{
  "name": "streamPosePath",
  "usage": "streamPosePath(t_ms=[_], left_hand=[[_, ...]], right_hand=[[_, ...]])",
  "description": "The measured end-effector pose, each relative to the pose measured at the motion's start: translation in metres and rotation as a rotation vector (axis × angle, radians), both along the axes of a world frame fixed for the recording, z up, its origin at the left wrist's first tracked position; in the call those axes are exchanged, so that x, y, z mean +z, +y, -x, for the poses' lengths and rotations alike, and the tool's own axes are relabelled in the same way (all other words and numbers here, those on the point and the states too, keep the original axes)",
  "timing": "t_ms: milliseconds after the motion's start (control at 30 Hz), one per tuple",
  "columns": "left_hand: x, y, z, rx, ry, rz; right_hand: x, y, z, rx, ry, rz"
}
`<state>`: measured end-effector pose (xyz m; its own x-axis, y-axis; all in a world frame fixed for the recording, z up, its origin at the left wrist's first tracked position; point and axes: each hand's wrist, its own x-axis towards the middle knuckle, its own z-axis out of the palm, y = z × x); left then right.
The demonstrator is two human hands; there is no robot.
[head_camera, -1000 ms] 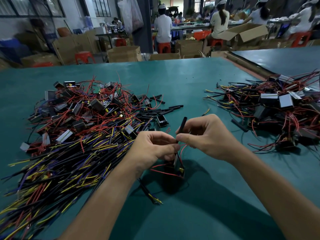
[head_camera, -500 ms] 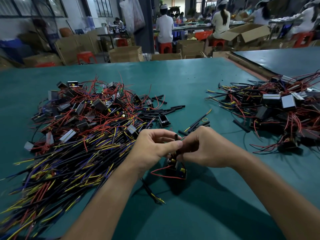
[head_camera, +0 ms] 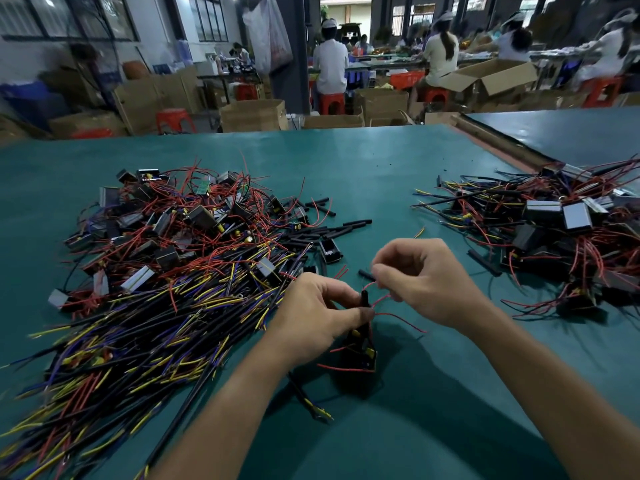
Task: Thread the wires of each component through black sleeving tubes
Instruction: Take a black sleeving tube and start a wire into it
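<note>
Half a second on: right hand [head_camera: 429, 278] has pulled up and right, clear of left hand [head_camera: 318, 317]. Its curled fingers pinch a red wire [head_camera: 382, 298] that loops between the two hands. Left hand pinches the black sleeving tube [head_camera: 364, 298] upright, thumb hiding its lower end. The component [head_camera: 362, 355] hangs just below, over the table [head_camera: 381, 168]. Left pile [head_camera: 173, 271], right pile [head_camera: 554, 237] and loose tubes [head_camera: 346, 225] lie beyond the hands.
</note>
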<state>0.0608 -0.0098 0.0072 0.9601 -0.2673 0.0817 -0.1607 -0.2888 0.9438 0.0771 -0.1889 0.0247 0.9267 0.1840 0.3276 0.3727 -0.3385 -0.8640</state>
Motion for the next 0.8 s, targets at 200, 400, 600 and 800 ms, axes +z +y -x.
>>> streamPosePath(t_ms=[200, 400, 600, 800], left_hand=[[-0.002, 0.003, 0.002, 0.008, -0.073, -0.097], [0.003, 0.017, -0.006, 0.11, 0.058, -0.197], [0.017, 0.024, 0.009, -0.274, 0.44, -0.458], [0.023, 0.027, 0.009, -0.235, 0.369, -0.18]], right_hand=[[-0.026, -0.021, -0.023, -0.363, 0.023, 0.518], [-0.037, -0.014, -0.033, -0.365, 0.044, 0.61], [-0.036, -0.021, -0.036, -0.333, 0.041, 0.594], [-0.011, -0.026, -0.03, -0.317, -0.002, 0.044]])
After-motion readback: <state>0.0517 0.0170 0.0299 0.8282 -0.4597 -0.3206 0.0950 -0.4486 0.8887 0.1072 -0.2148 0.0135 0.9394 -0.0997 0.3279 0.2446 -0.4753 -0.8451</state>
